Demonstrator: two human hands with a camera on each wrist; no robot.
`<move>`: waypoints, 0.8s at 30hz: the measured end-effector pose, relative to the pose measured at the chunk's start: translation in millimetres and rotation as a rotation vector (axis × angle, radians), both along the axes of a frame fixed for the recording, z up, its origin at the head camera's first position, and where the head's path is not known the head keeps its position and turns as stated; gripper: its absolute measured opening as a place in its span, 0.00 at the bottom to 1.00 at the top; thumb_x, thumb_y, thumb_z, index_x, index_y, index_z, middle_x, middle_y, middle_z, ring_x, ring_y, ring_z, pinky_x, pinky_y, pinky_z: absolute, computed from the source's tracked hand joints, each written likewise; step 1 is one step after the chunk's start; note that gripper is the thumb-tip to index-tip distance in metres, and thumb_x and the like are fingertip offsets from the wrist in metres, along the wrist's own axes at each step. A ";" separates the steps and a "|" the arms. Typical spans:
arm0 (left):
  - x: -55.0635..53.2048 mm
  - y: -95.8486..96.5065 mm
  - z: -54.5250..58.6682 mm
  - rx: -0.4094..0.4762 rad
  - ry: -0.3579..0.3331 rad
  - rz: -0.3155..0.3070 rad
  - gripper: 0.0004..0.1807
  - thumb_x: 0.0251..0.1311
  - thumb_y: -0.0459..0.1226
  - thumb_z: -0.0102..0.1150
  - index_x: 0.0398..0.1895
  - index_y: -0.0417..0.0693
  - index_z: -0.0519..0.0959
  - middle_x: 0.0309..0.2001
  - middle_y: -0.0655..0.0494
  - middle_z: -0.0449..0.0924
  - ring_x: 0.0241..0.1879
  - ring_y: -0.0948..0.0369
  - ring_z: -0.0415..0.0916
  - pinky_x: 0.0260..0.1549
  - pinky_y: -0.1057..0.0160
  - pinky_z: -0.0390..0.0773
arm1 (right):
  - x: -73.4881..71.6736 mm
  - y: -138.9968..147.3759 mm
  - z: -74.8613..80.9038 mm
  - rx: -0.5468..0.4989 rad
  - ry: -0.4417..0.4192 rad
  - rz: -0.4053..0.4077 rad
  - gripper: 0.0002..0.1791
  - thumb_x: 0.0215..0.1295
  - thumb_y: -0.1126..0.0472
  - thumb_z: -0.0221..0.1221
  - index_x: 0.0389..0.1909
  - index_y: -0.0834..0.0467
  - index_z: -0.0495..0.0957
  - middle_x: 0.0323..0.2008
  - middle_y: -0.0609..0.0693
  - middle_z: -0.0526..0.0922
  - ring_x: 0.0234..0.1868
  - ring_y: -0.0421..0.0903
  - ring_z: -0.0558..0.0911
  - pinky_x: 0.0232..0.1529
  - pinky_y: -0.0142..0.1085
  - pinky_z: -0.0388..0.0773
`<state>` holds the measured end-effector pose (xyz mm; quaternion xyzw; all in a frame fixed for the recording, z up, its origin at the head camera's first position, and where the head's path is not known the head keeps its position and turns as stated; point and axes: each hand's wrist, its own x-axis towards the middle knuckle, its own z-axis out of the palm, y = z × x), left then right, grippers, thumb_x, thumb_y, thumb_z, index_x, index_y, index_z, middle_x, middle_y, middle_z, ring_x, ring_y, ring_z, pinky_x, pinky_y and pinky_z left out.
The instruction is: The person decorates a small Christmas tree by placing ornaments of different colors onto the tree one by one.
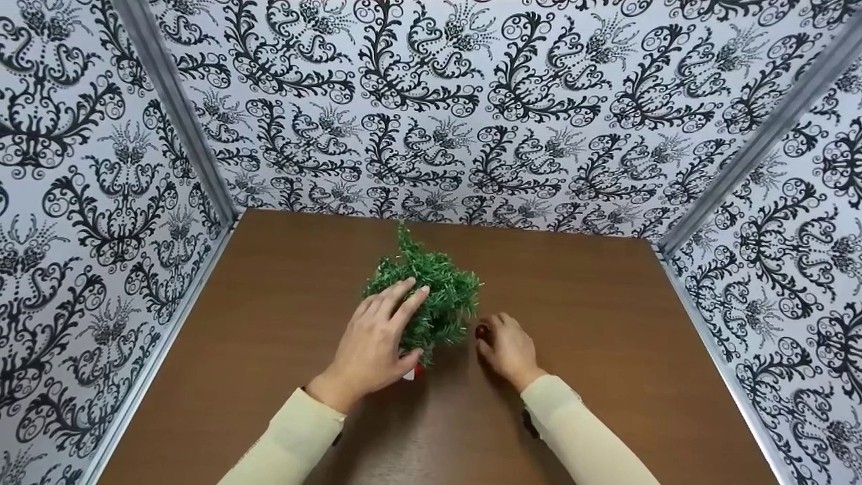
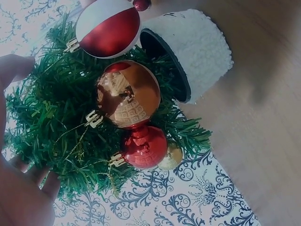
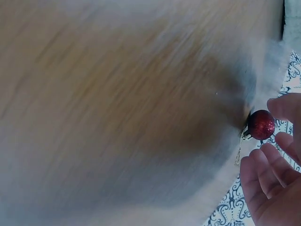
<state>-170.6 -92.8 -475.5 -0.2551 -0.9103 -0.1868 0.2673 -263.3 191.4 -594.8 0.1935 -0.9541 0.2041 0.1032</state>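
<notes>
A small green artificial Christmas tree lies tilted on the table. My left hand rests over its branches with the fingers spread. In the left wrist view, a red-and-white bauble, a shiny gold-toned bauble, a red bauble and a small pale gold ball show against the branches. A white, rough-coated pot with a dark rim sits at the tree's base. Right of the tree, my right hand holds a small dark red glitter bauble at thumb and forefinger, its gold string hanging.
The brown wooden table is enclosed by walls in black-and-white scroll pattern. Grey metal posts stand at the back corners, and a metal edge runs along the right side.
</notes>
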 end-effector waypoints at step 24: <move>-1.2 -1.5 2.1 -0.001 0.004 0.008 0.54 0.44 0.48 0.75 0.77 0.57 0.59 0.73 0.50 0.60 0.69 0.52 0.63 0.64 0.50 0.63 | -5.2 -1.3 -7.8 -0.025 0.066 0.028 0.13 0.60 0.63 0.68 0.46 0.60 0.81 0.42 0.55 0.79 0.42 0.57 0.82 0.43 0.54 0.80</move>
